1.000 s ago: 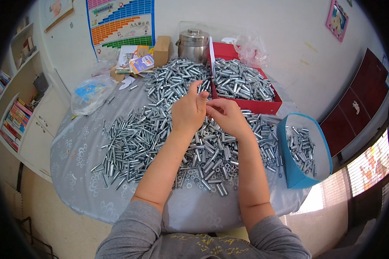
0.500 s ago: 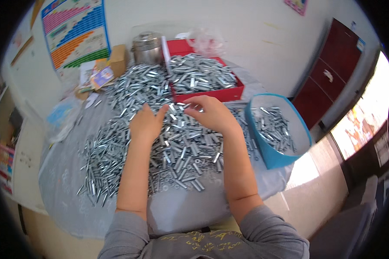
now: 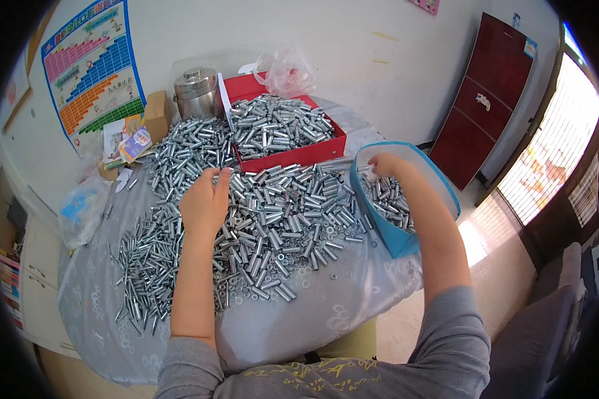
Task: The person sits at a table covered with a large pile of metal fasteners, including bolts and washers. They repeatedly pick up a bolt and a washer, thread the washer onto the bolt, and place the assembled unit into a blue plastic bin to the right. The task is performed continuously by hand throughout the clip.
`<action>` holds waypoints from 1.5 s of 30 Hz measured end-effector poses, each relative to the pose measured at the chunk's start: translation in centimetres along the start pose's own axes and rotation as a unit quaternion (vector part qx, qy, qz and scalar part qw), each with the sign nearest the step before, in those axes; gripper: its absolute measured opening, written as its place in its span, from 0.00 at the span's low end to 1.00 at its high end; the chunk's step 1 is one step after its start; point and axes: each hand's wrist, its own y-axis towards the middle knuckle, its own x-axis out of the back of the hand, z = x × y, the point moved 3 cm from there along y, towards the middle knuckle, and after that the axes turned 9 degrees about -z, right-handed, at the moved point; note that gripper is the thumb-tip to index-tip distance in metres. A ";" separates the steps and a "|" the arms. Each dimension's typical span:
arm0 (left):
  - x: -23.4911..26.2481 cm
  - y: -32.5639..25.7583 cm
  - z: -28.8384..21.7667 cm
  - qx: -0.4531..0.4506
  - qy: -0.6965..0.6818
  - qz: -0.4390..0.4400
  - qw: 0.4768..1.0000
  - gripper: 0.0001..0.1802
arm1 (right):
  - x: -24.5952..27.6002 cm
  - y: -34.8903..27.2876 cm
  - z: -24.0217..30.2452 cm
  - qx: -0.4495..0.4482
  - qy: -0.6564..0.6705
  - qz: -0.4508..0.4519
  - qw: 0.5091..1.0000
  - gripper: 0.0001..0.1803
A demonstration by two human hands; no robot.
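Observation:
A broad heap of short silvery metal tubes [image 3: 266, 226] covers the middle of the table. My left hand [image 3: 205, 203] is over the heap's upper part, thumb and forefinger close together; what they pinch, if anything, is too small to make out. At the right, my right hand [image 3: 387, 165] reaches over the rim of a blue fabric bin [image 3: 396, 241], its fingers curled downward inside. Any thing in those fingers is hidden. More metal tubes [image 3: 387, 203] lie in the bin below that hand.
Behind the heap, a red box [image 3: 293, 158] brims with similar metal pieces. Beside it stand a steel canister [image 3: 198, 96] and a cardboard box [image 3: 157, 116]. Thin bolts [image 3: 143, 266] lie at the left, washers and nuts [image 3: 306, 271] along the near edge. A plastic bag [image 3: 83, 216] hangs at the table's left.
My right hand has moved right, from above the heap into the bin's mouth. My left hand stays over the heap, thumb and forefinger now closer together. The whole view has shifted slightly.

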 end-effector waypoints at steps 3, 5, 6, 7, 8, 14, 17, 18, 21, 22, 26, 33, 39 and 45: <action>0.5 -0.1 0.7 -0.007 -0.010 -0.038 0.999 0.24 | -2.9 1.1 0.5 -0.036 -0.055 0.016 0.998 0.17; 0.6 0.0 0.8 -0.012 -0.015 -0.052 0.998 0.23 | -4.1 1.5 -0.3 -0.068 -0.127 0.007 0.990 0.16; 0.4 0.0 1.3 -0.014 -0.011 -0.056 0.998 0.23 | -4.2 0.9 -0.4 -0.080 -0.118 -0.024 0.989 0.16; 0.5 0.1 1.6 -0.017 -0.005 -0.062 0.998 0.23 | -3.8 0.2 -0.2 -0.091 -0.108 -0.056 0.988 0.15; 0.7 0.1 1.8 -0.019 0.001 -0.069 0.997 0.23 | -3.1 -0.2 0.4 -0.102 -0.097 -0.087 0.986 0.15; 0.7 0.2 1.0 -0.015 -0.011 -0.064 0.998 0.22 | 0.6 -2.3 1.7 -0.144 -0.107 -0.029 0.983 0.14; 0.4 0.2 1.3 -0.027 -0.030 -0.069 0.997 0.22 | 1.7 -1.5 -0.3 -0.139 -0.048 -0.148 0.978 0.15; 0.6 0.1 1.3 -0.023 -0.041 -0.063 0.997 0.21 | 2.4 -0.6 0.1 -0.116 0.014 -0.156 0.981 0.15; 0.5 -0.3 -0.2 0.006 -0.099 -0.009 0.995 0.21 | 6.9 -0.7 2.9 -0.049 0.198 -0.183 0.962 0.16; 0.6 -0.4 -0.1 0.005 -0.148 -0.004 0.989 0.22 | 8.5 -1.1 6.5 -0.012 0.266 -0.194 0.944 0.16; 0.6 -1.0 -0.4 -0.008 -0.309 0.034 0.950 0.33 | 11.8 -6.4 21.7 0.131 0.526 -0.151 0.826 0.10; 3.1 -1.4 -1.0 0.007 -0.377 -0.082 0.923 0.45 | 11.6 -10.5 37.2 0.186 0.732 -0.054 0.653 0.08; 4.1 -0.4 0.5 -0.056 -0.256 -0.177 0.949 0.43 | 11.6 -11.1 38.2 0.208 0.640 -0.109 0.731 0.08; 3.8 -0.7 -0.7 -0.124 -0.131 -0.173 0.968 0.47 | 11.3 -10.9 36.7 0.170 0.605 -0.153 0.762 0.13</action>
